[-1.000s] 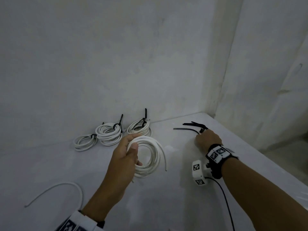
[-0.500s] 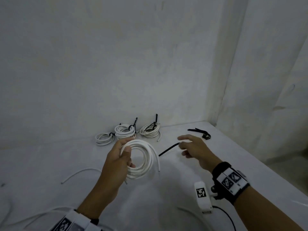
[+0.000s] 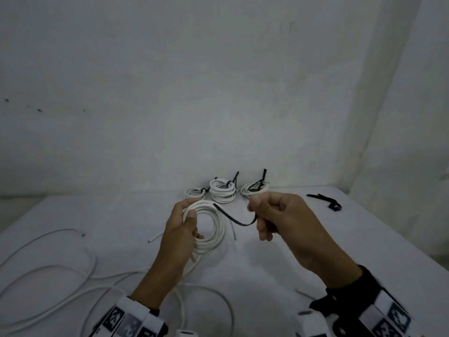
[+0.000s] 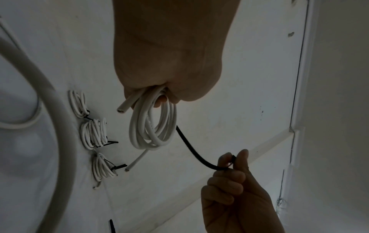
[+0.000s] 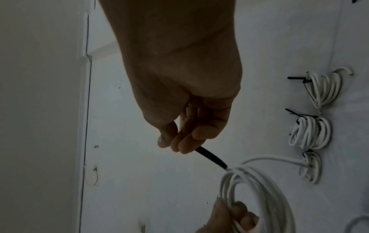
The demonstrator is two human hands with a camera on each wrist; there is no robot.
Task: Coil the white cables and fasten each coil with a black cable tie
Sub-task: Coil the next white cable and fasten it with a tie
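Left hand (image 3: 181, 229) grips white cable coil (image 3: 211, 229); right hand (image 3: 279, 215) pinches black cable tie (image 3: 234, 218), tip seemingly touching the coil.

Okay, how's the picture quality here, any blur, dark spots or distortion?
Head view: dim and grey, wrist bands blurred at the bottom edge. Left wrist view: left hand backlit, loose cable blurred. Right wrist view: right hand shadowed, coil motion-smeared, wall edges bowed.

A white cable coil (image 3: 213, 229) meets a black cable tie (image 3: 233, 218); wristbands (image 3: 128, 322) carry black-and-white square markers.
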